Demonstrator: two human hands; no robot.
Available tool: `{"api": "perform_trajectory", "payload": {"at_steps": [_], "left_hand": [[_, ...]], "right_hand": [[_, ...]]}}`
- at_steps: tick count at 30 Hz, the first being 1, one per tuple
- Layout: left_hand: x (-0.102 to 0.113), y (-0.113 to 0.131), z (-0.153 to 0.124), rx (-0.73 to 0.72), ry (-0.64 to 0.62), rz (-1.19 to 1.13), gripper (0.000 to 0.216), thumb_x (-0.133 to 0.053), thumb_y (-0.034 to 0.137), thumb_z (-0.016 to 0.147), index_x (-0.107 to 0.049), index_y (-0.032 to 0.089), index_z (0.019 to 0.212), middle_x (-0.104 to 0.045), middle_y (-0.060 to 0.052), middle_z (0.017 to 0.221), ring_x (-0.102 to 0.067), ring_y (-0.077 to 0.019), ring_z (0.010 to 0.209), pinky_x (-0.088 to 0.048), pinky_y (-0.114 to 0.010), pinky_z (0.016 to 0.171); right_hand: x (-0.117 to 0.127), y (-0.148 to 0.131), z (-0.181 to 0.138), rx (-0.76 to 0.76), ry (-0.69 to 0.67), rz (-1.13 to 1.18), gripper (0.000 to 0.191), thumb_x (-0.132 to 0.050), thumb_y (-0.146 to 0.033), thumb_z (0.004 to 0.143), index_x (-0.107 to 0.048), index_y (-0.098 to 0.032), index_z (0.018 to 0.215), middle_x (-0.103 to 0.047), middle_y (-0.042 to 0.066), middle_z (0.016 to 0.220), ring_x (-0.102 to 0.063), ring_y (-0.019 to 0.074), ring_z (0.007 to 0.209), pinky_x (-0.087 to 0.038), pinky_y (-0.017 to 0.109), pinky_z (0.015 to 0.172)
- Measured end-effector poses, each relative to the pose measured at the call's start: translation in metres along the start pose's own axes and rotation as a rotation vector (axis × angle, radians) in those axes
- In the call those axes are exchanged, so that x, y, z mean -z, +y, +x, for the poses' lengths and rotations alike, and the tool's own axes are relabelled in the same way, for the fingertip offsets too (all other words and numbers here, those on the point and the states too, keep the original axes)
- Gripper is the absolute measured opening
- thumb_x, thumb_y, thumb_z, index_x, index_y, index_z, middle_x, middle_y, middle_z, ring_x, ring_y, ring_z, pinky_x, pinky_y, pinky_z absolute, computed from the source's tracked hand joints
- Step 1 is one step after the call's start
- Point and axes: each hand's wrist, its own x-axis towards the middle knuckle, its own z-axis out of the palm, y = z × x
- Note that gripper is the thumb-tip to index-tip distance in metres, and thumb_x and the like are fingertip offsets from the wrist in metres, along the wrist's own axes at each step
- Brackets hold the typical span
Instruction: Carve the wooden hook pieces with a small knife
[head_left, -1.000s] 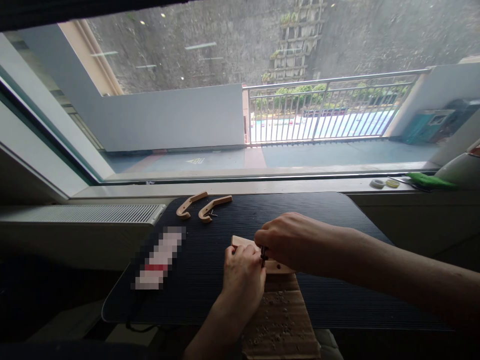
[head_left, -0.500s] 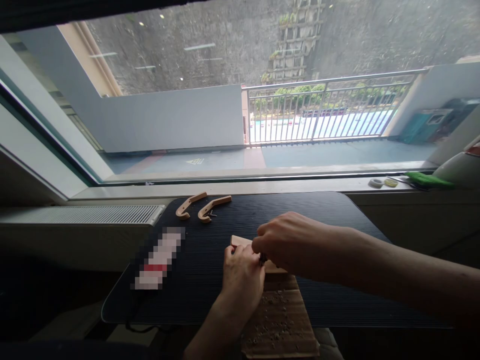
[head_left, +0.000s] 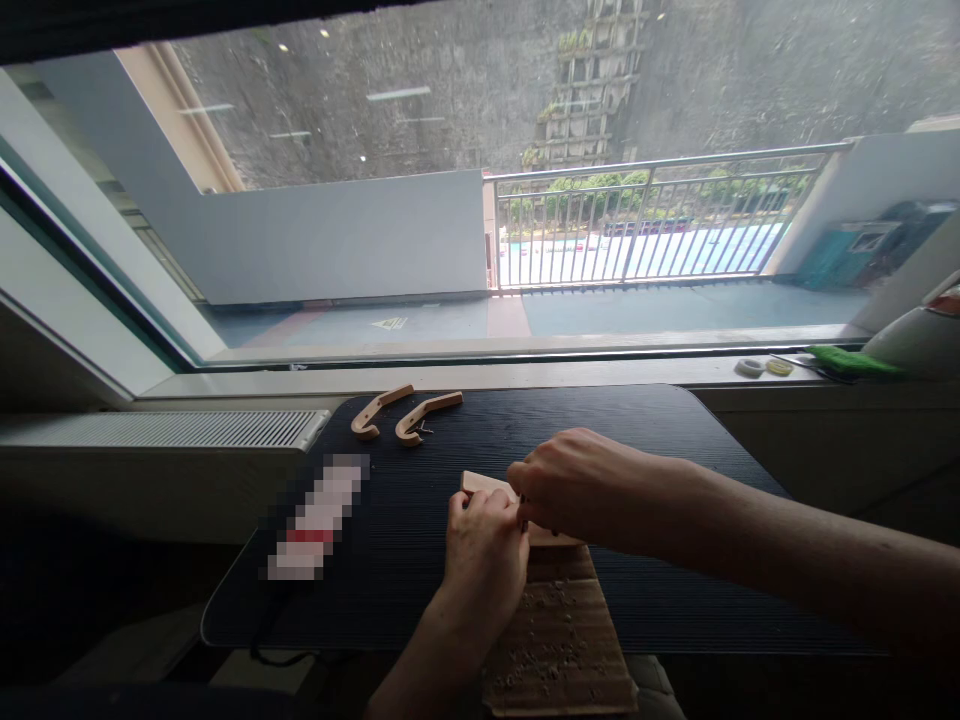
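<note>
A pale wooden board [head_left: 480, 483] lies on the dark table, partly over a piece of brown cardboard [head_left: 559, 635] sprinkled with small crumbs. My left hand [head_left: 487, 540] is closed over the board, fingers curled on its top. Just to the right, my right hand [head_left: 570, 485] is closed in a pinch above the same board, touching the left fingertips. Whatever it pinches is hidden behind its fingers. Two curved wooden hooks, a left one [head_left: 367, 418] and a right one [head_left: 416, 420], rest at the table's back left. Small screws [head_left: 424, 428] lie by the right hook.
The black table [head_left: 660, 430] stands against a windowsill [head_left: 525, 373]. A blurred-out pale object [head_left: 319, 515] with a cable lies on the left. Tape rolls [head_left: 750, 368] and a green cloth-like item [head_left: 855, 362] sit on the sill. A radiator [head_left: 165, 432] is at left.
My right hand has turned slightly at the wrist and shifted a little over the board. My left hand and the board have stayed in place.
</note>
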Motion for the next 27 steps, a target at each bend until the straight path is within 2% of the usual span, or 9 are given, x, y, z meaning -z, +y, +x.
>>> {"api": "perform_trajectory", "payload": {"at_steps": [2,5,10,22,27], "left_hand": [[-0.001,0.000,0.000,0.006,-0.007,0.001,0.013,-0.050,0.018,0.079,-0.062,0.021,0.082,-0.064,-0.004,0.094,-0.052,-0.0207,0.097,-0.030,-0.035,0.082],[-0.002,-0.001,-0.001,-0.003,0.005,-0.001,0.012,-0.051,0.018,0.078,-0.062,0.022,0.082,-0.063,-0.003,0.093,-0.052,-0.0204,0.097,-0.029,-0.035,0.083],[0.000,0.000,-0.001,-0.007,0.005,-0.007,0.015,-0.049,0.015,0.078,-0.063,0.022,0.080,-0.064,-0.003,0.089,-0.053,-0.0199,0.093,-0.029,-0.036,0.083],[-0.002,-0.001,-0.002,-0.011,0.008,-0.020,0.014,-0.050,0.018,0.079,-0.063,0.021,0.081,-0.064,-0.004,0.093,-0.052,-0.0200,0.094,-0.029,-0.036,0.084],[-0.002,0.000,-0.001,-0.014,0.004,-0.002,0.015,-0.049,0.017,0.078,-0.063,0.021,0.081,-0.064,-0.003,0.092,-0.052,-0.0203,0.096,-0.029,-0.036,0.083]], "right_hand": [[0.001,0.000,-0.003,-0.033,0.041,0.016,0.002,-0.056,-0.012,0.079,-0.057,-0.014,0.079,-0.059,0.000,0.065,-0.054,0.0125,0.053,-0.020,0.025,0.042],[0.004,0.000,-0.009,-0.017,0.114,0.073,0.013,-0.059,-0.012,0.076,-0.055,-0.016,0.087,-0.059,-0.002,0.067,-0.054,0.0123,0.055,-0.021,0.024,0.043],[0.007,0.001,-0.011,0.033,0.033,0.074,0.010,-0.054,-0.006,0.075,-0.057,-0.016,0.074,-0.061,0.001,0.070,-0.055,0.0126,0.059,-0.025,0.024,0.046],[0.000,0.001,-0.003,0.014,0.004,0.014,0.013,-0.052,-0.004,0.076,-0.057,-0.014,0.070,-0.060,0.001,0.066,-0.055,0.0126,0.056,-0.024,0.025,0.044],[0.012,-0.001,-0.009,-0.056,0.041,0.114,0.004,-0.057,-0.014,0.078,-0.058,-0.016,0.081,-0.061,-0.001,0.068,-0.055,0.0129,0.058,-0.024,0.024,0.044]]}}
